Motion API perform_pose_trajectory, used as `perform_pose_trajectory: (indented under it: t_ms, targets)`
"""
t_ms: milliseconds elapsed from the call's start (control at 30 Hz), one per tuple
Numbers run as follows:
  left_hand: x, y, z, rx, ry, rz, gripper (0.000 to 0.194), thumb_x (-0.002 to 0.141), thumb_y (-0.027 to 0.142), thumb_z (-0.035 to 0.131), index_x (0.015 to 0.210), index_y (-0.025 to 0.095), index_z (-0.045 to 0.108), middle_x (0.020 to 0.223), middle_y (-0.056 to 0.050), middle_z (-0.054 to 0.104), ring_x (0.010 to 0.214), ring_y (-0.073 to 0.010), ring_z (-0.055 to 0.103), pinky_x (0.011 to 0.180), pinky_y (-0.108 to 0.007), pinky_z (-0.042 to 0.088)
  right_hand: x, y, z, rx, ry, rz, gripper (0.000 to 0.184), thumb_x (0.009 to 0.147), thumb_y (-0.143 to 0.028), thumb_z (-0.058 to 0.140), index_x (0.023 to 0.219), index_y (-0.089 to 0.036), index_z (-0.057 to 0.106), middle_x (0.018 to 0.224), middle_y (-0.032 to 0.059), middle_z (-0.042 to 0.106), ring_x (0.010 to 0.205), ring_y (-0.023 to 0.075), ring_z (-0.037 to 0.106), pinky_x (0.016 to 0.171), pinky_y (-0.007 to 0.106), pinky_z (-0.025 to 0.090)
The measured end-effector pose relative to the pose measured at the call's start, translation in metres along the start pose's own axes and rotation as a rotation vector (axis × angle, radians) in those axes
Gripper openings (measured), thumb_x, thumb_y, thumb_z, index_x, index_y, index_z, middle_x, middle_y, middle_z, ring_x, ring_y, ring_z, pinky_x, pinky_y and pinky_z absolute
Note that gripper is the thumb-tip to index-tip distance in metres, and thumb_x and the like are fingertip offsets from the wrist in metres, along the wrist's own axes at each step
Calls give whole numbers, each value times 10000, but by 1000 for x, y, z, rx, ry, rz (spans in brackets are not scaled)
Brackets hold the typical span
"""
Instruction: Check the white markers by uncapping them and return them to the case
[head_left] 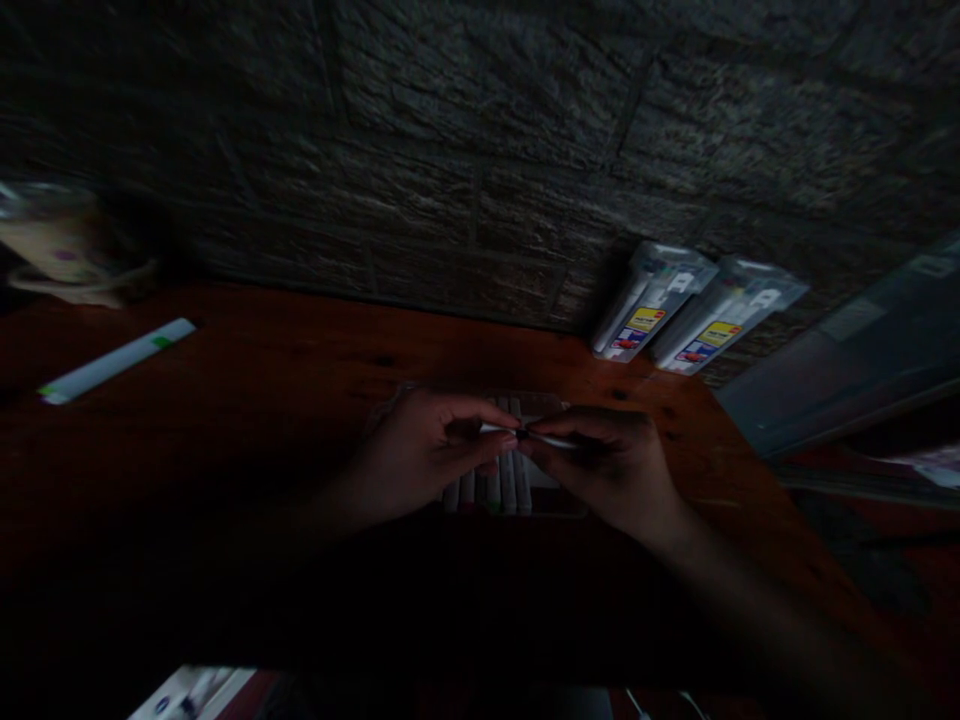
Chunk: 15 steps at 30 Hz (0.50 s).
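Observation:
My left hand (420,445) pinches one end of a slim white marker (491,430). At its other end, my right hand (619,455) pinches it too, so the fingertips of both hands almost meet. A dark part shows between the fingertips; I cannot tell whether the cap is on or off. Below the hands lies a clear plastic case (559,402) with several white markers (510,490) side by side in it. My hands and forearms hide part of the case, and the light is very dim.
On the wooden table (300,350), a white marker with green bands (120,360) lies at left, near a plastic cup (60,240). Two clear packs, one left (651,300) and one right (727,315), lean on the stone wall (420,160). A bluish panel (840,340) stands at right.

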<state>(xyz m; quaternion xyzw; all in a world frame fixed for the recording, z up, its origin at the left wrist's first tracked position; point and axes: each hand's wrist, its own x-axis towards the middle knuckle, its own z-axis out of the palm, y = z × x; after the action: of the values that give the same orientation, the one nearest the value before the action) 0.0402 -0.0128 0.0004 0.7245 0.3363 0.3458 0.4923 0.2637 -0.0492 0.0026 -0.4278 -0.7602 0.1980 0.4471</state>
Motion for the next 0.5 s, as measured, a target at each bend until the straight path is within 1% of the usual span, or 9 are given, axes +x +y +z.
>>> perform_pose_trajectory:
  t_ms: [133,267,367,500]
  targets:
    - [-1,-2,1,14,-10,39,222,925,371,700,1024,187,777,838,-47,784,688,-168,741,607,-228,551,1,-3,0,-1,-30,26,42,867,-264,779,875,-237,810,788,18,798,643,159,723,580,257,554]
    - [-1,-4,1,144,-3,118,193,923,343,702,1035,213,791,928,-43,799,793,-180,743,679,-241,549,1,-3,-1,-10,-62,71,101,890,-292,753,841,-224,810,727,13,777,590,143,685,540,251,512]
    - [-1,-5,0,180,-1,141,209,916,363,713,1049,225,796,983,-45,804,844,-191,741,730,-262,547,0,-2,-1,44,-75,98,71,877,-285,767,873,-229,810,760,9,787,627,147,707,582,250,543]
    - [1,-4,0,145,-1,133,218,884,386,753,1007,212,795,938,-48,796,803,-181,723,693,-258,530,0,-3,-1,128,-45,115,71,823,-241,807,893,-231,807,823,19,806,706,171,748,652,270,591]
